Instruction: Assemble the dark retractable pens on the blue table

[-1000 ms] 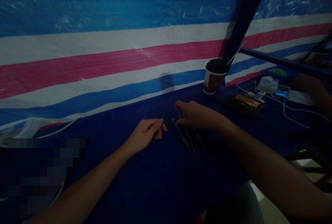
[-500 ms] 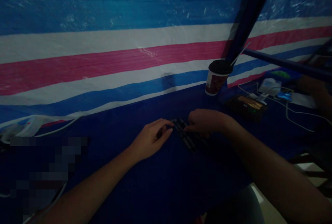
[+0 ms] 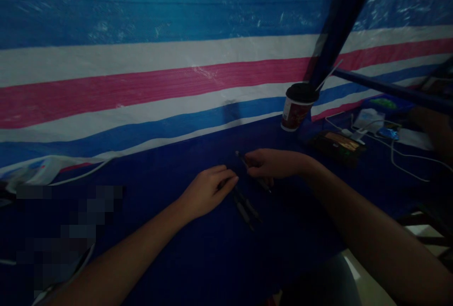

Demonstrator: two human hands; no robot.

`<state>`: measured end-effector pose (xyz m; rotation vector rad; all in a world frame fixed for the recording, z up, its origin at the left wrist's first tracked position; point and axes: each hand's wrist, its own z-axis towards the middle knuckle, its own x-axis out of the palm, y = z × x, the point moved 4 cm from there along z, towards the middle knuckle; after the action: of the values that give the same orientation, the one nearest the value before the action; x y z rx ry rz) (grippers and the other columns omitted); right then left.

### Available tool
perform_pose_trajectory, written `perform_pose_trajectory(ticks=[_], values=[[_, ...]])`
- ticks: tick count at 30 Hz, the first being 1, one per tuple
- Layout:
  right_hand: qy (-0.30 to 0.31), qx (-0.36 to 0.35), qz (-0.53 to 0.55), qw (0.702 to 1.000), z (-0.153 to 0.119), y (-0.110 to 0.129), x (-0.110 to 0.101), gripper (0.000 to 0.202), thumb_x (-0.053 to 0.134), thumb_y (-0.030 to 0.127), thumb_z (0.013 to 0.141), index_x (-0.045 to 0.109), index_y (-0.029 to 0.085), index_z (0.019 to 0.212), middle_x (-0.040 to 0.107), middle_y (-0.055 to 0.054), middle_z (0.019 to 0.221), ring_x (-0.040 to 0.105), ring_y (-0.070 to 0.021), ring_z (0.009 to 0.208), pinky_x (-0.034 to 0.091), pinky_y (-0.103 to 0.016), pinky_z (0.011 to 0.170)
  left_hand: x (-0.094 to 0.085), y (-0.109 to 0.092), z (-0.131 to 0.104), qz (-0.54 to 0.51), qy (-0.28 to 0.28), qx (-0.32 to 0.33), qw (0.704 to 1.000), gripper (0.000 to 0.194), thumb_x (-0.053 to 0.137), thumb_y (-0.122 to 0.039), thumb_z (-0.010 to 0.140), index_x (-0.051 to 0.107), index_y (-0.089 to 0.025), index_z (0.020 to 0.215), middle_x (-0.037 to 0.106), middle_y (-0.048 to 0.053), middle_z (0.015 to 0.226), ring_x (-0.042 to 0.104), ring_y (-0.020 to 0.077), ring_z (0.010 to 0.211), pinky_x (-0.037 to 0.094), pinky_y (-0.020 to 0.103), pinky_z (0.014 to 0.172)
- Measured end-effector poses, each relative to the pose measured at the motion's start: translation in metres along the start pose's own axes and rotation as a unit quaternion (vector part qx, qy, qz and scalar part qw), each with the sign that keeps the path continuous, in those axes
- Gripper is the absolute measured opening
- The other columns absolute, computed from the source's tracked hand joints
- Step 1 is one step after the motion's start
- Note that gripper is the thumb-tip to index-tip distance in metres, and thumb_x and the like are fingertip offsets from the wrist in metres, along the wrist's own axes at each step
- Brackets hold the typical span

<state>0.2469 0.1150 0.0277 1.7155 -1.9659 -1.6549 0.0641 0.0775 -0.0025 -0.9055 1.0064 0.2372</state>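
Note:
My left hand (image 3: 208,190) is closed, thumb against fingers, over the upper ends of dark pens (image 3: 244,210). About two of them stick out toward the lower right, lying slanted on the dark blue table. Beside it, my right hand (image 3: 267,163) is closed around another dark pen (image 3: 241,157). One end of that pen shows past the fingertips at the upper left, and its pointed end emerges below the palm. A gap of table separates the two hands. Dim light hides the pens' details.
A lidded paper cup (image 3: 297,107) with a straw stands by the striped sheet (image 3: 159,79). Right of it are a dark packet (image 3: 338,148), white cables (image 3: 392,155) and another person's arm (image 3: 428,129). A blurred-out object (image 3: 78,230) lies at left.
The pens lay together between my hands. Now they are apart: my left hand has closed over some, their tips shifted down and left, while my right hand grips one and has moved slightly left.

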Motion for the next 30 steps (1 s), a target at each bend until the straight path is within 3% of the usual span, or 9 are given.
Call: perform_pose_trajectory(ticks=[4,6,10,13,16,19,23,25,30], values=[[-0.069,-0.042,-0.018,0.997,0.0,0.003,-0.004,0.02,0.044,0.034,0.107,0.055,0.018,0.107,0.054,0.004,0.069,0.056,-0.013,0.051,0.044,-0.024,0.052,-0.001,-0.002,0.0,0.054,-0.009,0.018,0.998,0.037,0.05,-0.034,0.105,0.063,-0.019,0.074,0.056,0.001,0.072,0.058,0.017,0.07,0.042,0.03,0.064],[-0.129,-0.071,-0.035,0.989,0.001,0.005,-0.009,0.024,0.04,0.035,0.108,0.056,0.018,0.115,0.059,0.001,0.077,0.058,-0.015,0.062,0.046,-0.027,0.062,-0.002,-0.001,-0.001,0.08,-0.021,0.017,0.996,0.039,0.053,-0.036,0.104,0.06,-0.02,0.069,0.054,0.001,0.069,0.057,0.0175,0.068,0.04,0.031,0.064],[-0.184,-0.128,-0.059,0.973,0.004,0.007,-0.013,0.026,0.04,0.033,0.108,0.061,0.017,0.107,0.062,-0.003,0.09,0.056,-0.0165,0.08,0.043,-0.028,0.076,-0.002,0.003,-0.004,0.082,-0.054,-0.007,0.995,0.041,0.055,-0.037,0.102,0.055,-0.021,0.064,0.05,-0.001,0.063,0.05,0.0149,0.059,0.037,0.03,0.06],[-0.172,-0.109,-0.054,0.978,0.008,0.005,-0.009,0.031,0.038,0.038,0.109,0.057,0.018,0.094,0.057,-0.001,0.082,0.051,-0.0154,0.073,0.04,-0.027,0.071,-0.011,0.006,-0.009,0.067,-0.162,-0.055,0.983,0.029,0.058,-0.038,0.101,0.058,-0.021,0.077,0.049,-0.004,0.064,0.048,0.0135,0.057,0.038,0.028,0.058],[-0.167,-0.106,-0.061,0.978,0.01,0.007,-0.004,0.034,0.036,0.039,0.11,0.05,0.02,0.085,0.055,-0.001,0.08,0.051,-0.0149,0.071,0.039,-0.028,0.07,-0.022,0.005,-0.014,0.083,-0.286,-0.06,0.953,0.025,0.064,-0.037,0.098,0.06,-0.018,0.113,0.061,0.003,0.09,0.058,0.0173,0.076,0.049,0.031,0.07],[-0.16,-0.107,-0.064,0.979,0.011,0.009,0.001,0.033,0.035,0.038,0.11,0.05,0.021,0.086,0.056,-0.001,0.079,0.051,-0.0151,0.07,0.038,-0.028,0.07,-0.02,0.003,-0.009,0.109,-0.233,0.004,0.966,0.022,0.055,-0.034,0.104,0.061,-0.017,0.117,0.065,0.008,0.103,0.064,0.0209,0.09,0.053,0.036,0.081],[-0.179,-0.098,-0.075,0.976,0.014,0.007,0.001,0.028,0.037,0.035,0.109,0.054,0.019,0.095,0.061,-0.003,0.084,0.058,-0.017,0.075,0.04,-0.029,0.074,-0.017,0.001,-0.007,0.122,-0.175,0.084,0.973,0.03,0.045,-0.035,0.11,0.063,-0.017,0.094,0.062,0.003,0.08,0.062,0.0182,0.075,0.051,0.031,0.069],[-0.175,-0.097,-0.072,0.977,0.015,0.003,-0.001,0.027,0.037,0.035,0.109,0.057,0.018,0.1,0.062,-0.004,0.084,0.059,-0.0175,0.075,0.042,-0.029,0.074,-0.018,-0.002,-0.007,0.158,-0.171,0.118,0.965,0.035,0.045,-0.037,0.11,0.064,-0.016,0.091,0.062,0.003,0.077,0.061,0.0182,0.072,0.051,0.031,0.067],[-0.101,-0.12,-0.074,0.985,0.02,-0.001,-0.001,0.026,0.039,0.023,0.105,0.061,0.018,0.092,0.061,-0.002,0.08,0.057,-0.0158,0.073,0.045,-0.027,0.072,-0.02,-0.012,-0.009,0.296,-0.196,0.17,0.919,0.031,0.05,-0.035,0.109,0.069,-0.011,0.11,0.068,0.007,0.083,0.062,0.0204,0.075,0.053,0.033,0.07]])
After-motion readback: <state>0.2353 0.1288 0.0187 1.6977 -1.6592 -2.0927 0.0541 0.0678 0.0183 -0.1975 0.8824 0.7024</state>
